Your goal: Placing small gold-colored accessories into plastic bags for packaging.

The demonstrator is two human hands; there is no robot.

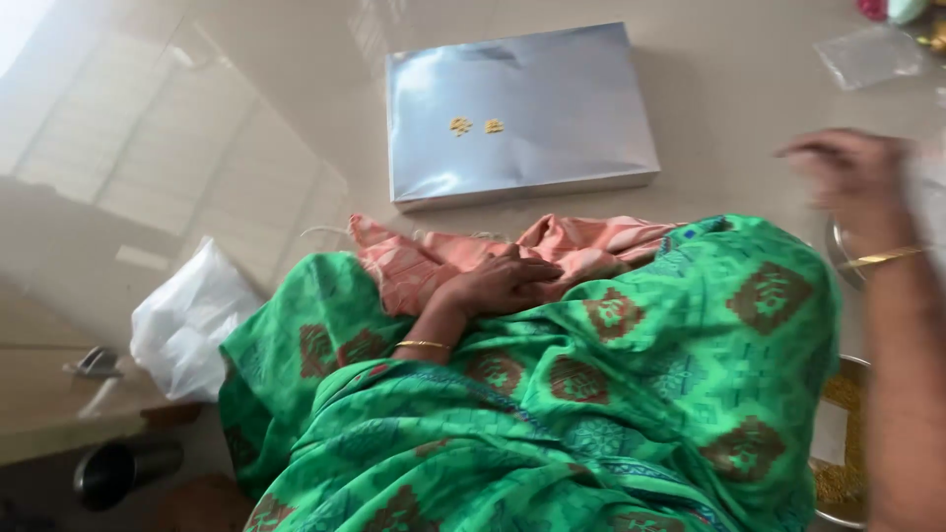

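My left hand (498, 283) rests flat on a pink-orange cloth (581, 246) lying across my lap, fingers together, holding nothing; a gold bangle circles the wrist. A green patterned garment (631, 394) covers my lap. My right hand (852, 177) is raised at the right, blurred, fingers loosely curled; whether it holds anything cannot be told. A silver flat box (517, 113) with two small gold ornaments (476, 125) on its lid lies on the floor ahead of me.
A white plastic bag (187, 320) lies at the left. A dark metal cup (123, 468) lies lower left. A metal bowl of yellow grains (843, 473) sits at right. A clear plastic pouch (869, 54) lies at top right.
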